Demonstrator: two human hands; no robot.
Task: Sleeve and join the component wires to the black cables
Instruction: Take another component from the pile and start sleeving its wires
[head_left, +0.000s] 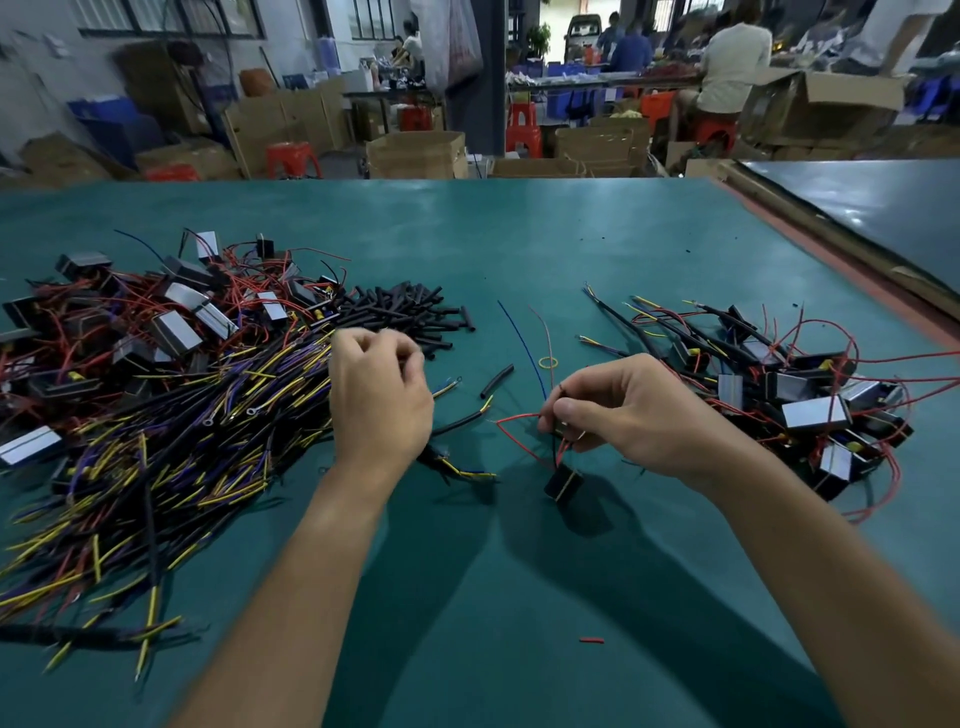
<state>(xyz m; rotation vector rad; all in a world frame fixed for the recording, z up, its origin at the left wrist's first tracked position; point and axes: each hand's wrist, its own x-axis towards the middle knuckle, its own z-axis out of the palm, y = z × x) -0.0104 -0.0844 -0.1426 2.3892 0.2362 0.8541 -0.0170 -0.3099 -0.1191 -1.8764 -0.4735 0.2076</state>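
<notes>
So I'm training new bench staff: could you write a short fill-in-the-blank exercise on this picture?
1. The right hand pinches thin ___ wires.
2. A black component hangs ___ that hand.
3. The left hand, fingers curled, is beside the pile of ___ sleeves.
Missing words: red; below; black.

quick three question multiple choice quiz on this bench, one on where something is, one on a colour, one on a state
1. The black sleeves lie heaped: A at the near edge; B just beyond the left hand; C in a box.
2. The small scrap nearest the camera is: A blue; B white; C red.
3. The right hand is: A pinching red wires; B lying flat; C holding scissors.
Answers: B, the heap sits just past it; C, it shows red on the green mat; A, the wires run out of its pinch.
</notes>
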